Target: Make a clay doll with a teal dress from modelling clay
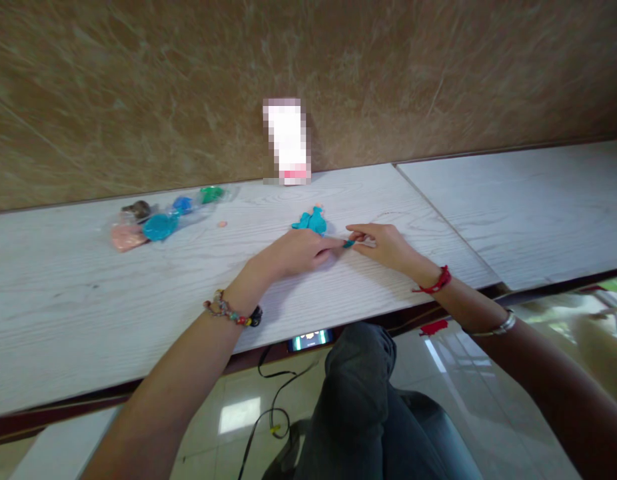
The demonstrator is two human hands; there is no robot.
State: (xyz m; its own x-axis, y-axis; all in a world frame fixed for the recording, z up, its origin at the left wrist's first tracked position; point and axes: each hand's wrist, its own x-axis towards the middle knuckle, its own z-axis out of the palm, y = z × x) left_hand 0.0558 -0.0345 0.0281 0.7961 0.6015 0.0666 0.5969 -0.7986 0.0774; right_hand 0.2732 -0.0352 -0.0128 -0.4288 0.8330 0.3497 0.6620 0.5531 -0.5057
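A small dark-teal piece of modelling clay sits between the fingertips of both hands, just above the white board. My left hand reaches in from the left with its index finger stretched to the piece and its other fingers curled. From the other side, my right hand pinches the piece between thumb and fingers. Just beyond my left hand lies a flat turquoise clay figure, partly hidden by that hand, with a bit of peach clay at its top edge.
Bagged clay lies at the left: peach, light blue, dark blue, green and a brown lump. A peach crumb is nearby. A blurred-out upright phone-like object leans on the brown wall. A lit phone shows below the board's edge.
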